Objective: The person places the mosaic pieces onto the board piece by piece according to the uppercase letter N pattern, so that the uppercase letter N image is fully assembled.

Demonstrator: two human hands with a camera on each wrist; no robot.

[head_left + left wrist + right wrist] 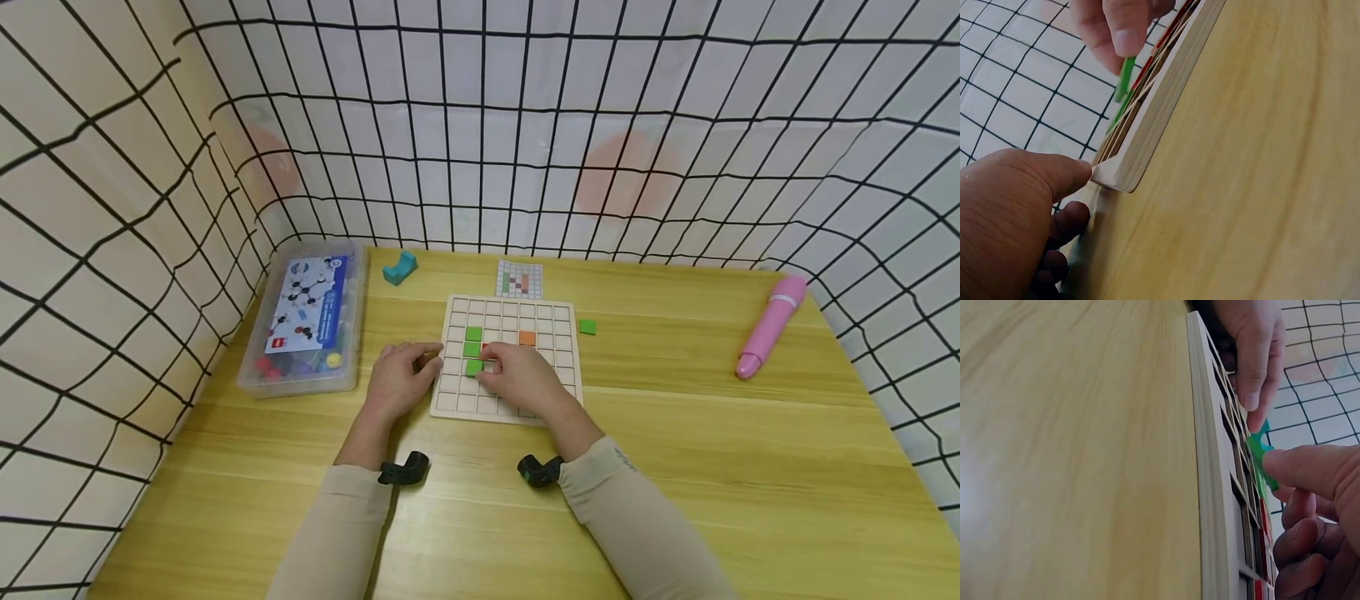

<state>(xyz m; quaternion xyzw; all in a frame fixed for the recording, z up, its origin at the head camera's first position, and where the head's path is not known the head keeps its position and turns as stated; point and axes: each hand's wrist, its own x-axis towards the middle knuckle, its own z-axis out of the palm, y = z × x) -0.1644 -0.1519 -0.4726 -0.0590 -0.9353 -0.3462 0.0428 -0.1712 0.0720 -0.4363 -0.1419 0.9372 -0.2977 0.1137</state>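
Note:
Between thumb and index finger, my right hand pinches a green square tile, held tilted over the left part of a wooden grid board. In the head view, two other green tiles sit in cells just above it. A red tile is mostly covered by the right hand, and an orange tile lies further right on the grid. My left hand rests at the board's left edge; its thumb touches the near corner in the left wrist view.
One loose green tile lies right of the board. Behind the board is a printed grid card. A teal curved block and a clear plastic box stand left, a pink tube far right. Black netting surrounds the table.

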